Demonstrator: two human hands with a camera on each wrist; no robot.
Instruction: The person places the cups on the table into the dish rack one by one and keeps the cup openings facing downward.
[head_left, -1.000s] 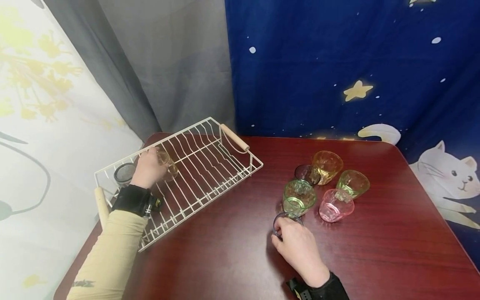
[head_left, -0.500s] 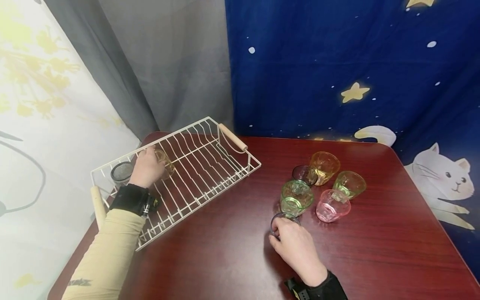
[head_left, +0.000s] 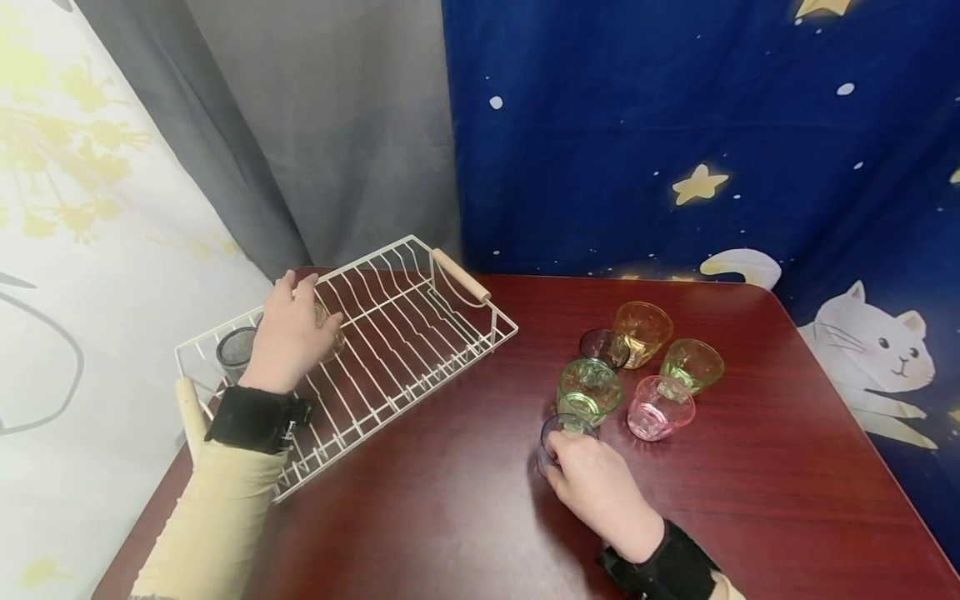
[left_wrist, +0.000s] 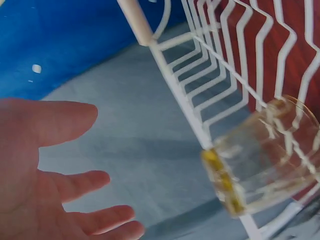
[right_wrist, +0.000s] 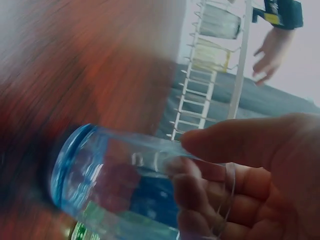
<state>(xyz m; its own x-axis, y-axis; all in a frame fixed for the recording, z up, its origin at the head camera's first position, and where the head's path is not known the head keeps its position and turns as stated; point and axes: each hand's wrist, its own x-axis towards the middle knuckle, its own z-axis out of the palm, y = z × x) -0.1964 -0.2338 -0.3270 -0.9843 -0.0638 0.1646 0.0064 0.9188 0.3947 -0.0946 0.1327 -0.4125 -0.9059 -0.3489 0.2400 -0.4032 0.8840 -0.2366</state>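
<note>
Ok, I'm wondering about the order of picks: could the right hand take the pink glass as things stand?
Probably not yet: the right hand grips the bluish glass. Otherwise the way looks free, with nothing seen standing between that hand and the pink glass.

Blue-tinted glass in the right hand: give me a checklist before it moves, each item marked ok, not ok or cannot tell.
1. Grip: ok, the right hand holds the blue-tinted glass near its rim.
2. Base off the table: cannot tell.
3. Gap to the nearest green glass: cannot tell, they overlap in the head view.
4. Left hand unloaded: ok, it holds nothing.
5. Left hand away from the rack: not ok, it is right by it.
6. Rack space: ok, bare slots between the yellow glass and far wooden handle.
</note>
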